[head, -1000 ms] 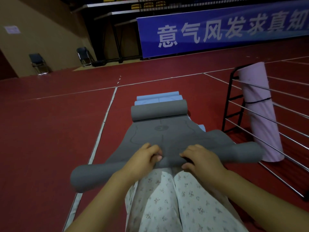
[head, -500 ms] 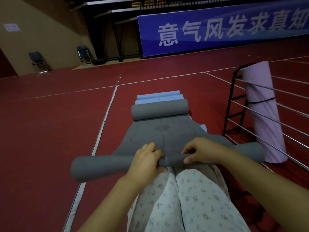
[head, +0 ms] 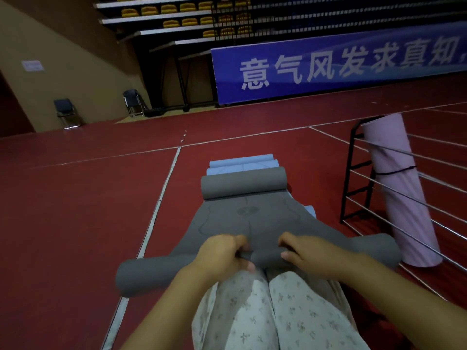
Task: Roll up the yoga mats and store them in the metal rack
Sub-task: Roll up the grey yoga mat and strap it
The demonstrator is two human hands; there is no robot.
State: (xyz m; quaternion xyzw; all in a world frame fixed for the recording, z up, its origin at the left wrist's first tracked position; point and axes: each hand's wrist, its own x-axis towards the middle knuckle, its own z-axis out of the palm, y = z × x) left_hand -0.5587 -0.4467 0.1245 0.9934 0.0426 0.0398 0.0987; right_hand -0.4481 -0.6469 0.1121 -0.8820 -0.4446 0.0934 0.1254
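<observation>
A grey yoga mat lies on the red floor in front of my knees, curled at its far end and rolled into a tube at the near end. My left hand and my right hand both grip the middle of that near roll, thumbs under it and fingers over the top. A blue mat lies under and beyond the grey one. To the right stands the metal rack, with a rolled pink mat leaning upright inside it.
White court lines run along the floor left of the mats. Two folding chairs stand by the far wall, and a blue banner hangs below the stands. My knees in patterned trousers are just behind the roll.
The near roll has turned forward and grown a little thicker. My hands have shifted with it, and the camera has tilted up slightly.
</observation>
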